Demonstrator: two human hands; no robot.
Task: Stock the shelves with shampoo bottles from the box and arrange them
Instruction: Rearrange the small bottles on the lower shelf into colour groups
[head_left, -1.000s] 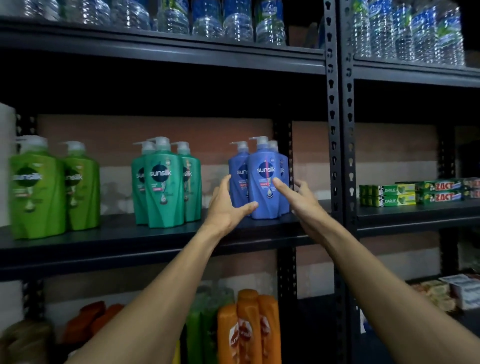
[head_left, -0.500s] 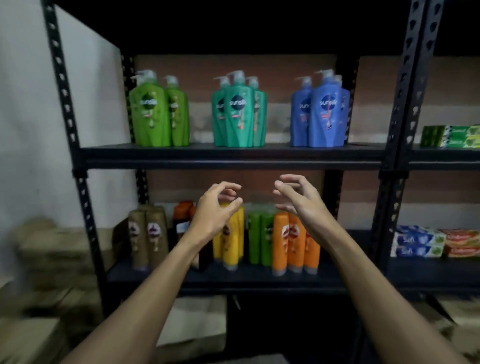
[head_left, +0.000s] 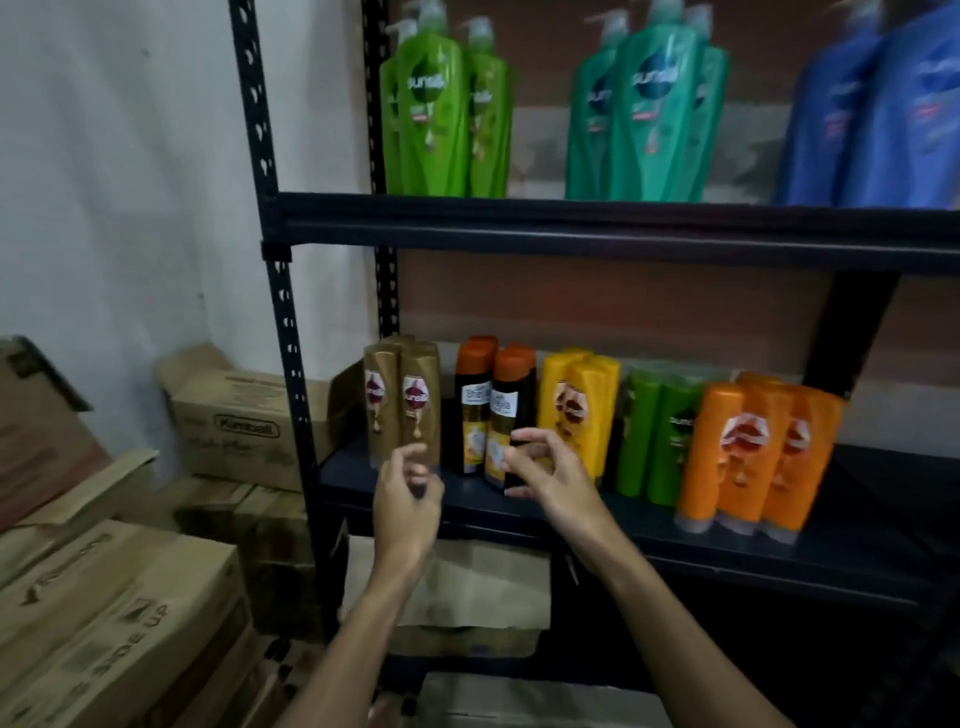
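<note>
Lower centre of the frame: left hand (head_left: 408, 499) raised before the lower black metal shelf (head_left: 675, 535), fingers loosely curled, grip empty, just in front of the gold-brown flat plastic shampoo bottles (head_left: 402, 408). Right hand (head_left: 550, 480) beside it, fingers spread and half bent, grip empty, at the foot of the black bottles with orange caps and white labels (head_left: 493, 415); touching or only close cannot be told through the blur. Further right along the same shelf, standing upright in small clusters: yellow bottles (head_left: 579, 402), dark green bottles (head_left: 657, 436), then orange bottles with clear caps downward (head_left: 753, 457). On the upper shelf (head_left: 571, 223), top of the frame: tall lime-green pump bottles (head_left: 441, 109), teal pump bottles (head_left: 647, 109), blue pump bottles (head_left: 883, 114), each group packed close. Lower left: stacked brown cardboard boxes (head_left: 119, 597) beside the shelf post.
</note>
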